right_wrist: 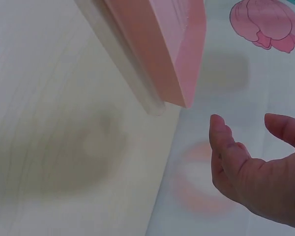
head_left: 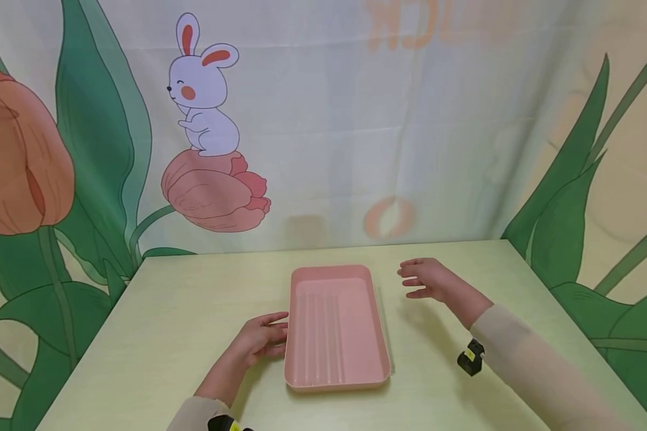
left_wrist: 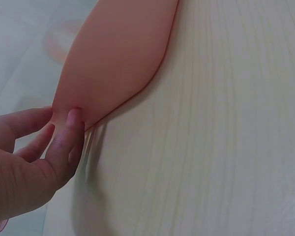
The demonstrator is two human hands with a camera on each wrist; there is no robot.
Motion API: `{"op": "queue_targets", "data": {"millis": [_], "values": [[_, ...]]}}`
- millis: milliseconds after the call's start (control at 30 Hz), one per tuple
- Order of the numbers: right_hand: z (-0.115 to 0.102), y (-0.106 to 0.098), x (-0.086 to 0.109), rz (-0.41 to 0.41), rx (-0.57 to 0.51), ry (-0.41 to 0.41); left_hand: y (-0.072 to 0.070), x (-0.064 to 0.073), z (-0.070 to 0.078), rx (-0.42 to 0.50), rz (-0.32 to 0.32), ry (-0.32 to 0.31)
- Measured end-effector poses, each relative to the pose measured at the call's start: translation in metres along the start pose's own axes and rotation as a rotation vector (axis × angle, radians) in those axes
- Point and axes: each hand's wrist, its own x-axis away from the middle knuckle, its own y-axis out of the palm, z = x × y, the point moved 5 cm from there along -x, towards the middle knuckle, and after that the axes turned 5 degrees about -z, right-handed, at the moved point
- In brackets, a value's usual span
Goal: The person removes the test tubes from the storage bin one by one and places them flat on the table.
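A shallow pink rectangular tray (head_left: pixel 360 335) with raised lengthwise ridges on its left half lies on the table. Along its right side shows a clear, see-through edge (head_left: pixel 386 335), also a pale strip (right_wrist: pixel 132 73) beside the tray wall in the right wrist view; what it belongs to is hidden. My left hand (head_left: pixel 254 342) is at the tray's left side, fingertips touching the pink outer wall (left_wrist: pixel 113 54) in the left wrist view. My right hand (head_left: pixel 428 280) hovers above the table to the right, apart from the tray, holding nothing, with its fingers loosely spread.
The pale wood-grain table (head_left: pixel 194 299) ends at a hanging cloth (head_left: pixel 313 120) printed with a rabbit, tulips and leaves. Black devices are worn at both wrists, the right one (head_left: pixel 471 358) hanging below the sleeve.
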Motion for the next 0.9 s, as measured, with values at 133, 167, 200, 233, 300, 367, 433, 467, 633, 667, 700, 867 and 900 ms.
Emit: {"op": "queue_targets", "data": {"millis": [133, 167, 200, 233, 300, 367, 433, 467, 633, 667, 700, 867, 900], "values": [[-0.008, 0.001, 0.007, -0.025, 0.007, -0.019, 0.001, -0.001, 0.0, -0.002, -0.001, 0.006], [-0.01, 0.002, 0.008, -0.029, 0.005, -0.02, 0.001, -0.001, 0.0, -0.001, 0.0, 0.005], [-0.011, 0.002, 0.009, -0.032, 0.005, -0.02, 0.001, -0.001, 0.0, -0.002, 0.0, 0.005], [-0.012, 0.003, 0.011, -0.033, 0.003, -0.02, 0.001, -0.001, 0.0, -0.001, 0.0, 0.004], [-0.014, 0.004, 0.012, -0.035, 0.001, -0.019, 0.0, -0.001, 0.0, 0.001, 0.0, 0.003], [-0.015, 0.005, 0.012, -0.038, 0.002, -0.019, 0.0, -0.001, 0.0, 0.003, -0.004, 0.003], [-0.017, 0.006, 0.013, -0.042, 0.001, -0.019, 0.0, 0.0, 0.0, 0.004, -0.004, 0.002], [-0.017, 0.006, 0.013, -0.043, 0.001, -0.016, 0.0, 0.0, 0.0, 0.003, -0.005, 0.002], [-0.022, 0.011, 0.013, -0.057, 0.0, 0.0, 0.0, 0.0, 0.0, -0.007, -0.001, -0.005], [-0.023, 0.012, 0.013, -0.062, 0.0, 0.003, 0.0, 0.0, 0.0, -0.009, -0.001, -0.005], [-0.023, 0.013, 0.013, -0.067, -0.001, 0.005, 0.0, 0.0, 0.0, -0.011, -0.003, -0.003], [-0.027, 0.019, 0.013, -0.104, -0.01, 0.005, 0.0, 0.0, 0.0, -0.002, -0.004, 0.001], [-0.028, 0.021, 0.013, -0.113, -0.01, 0.004, 0.0, 0.0, 0.0, -0.002, -0.008, 0.002]]}}
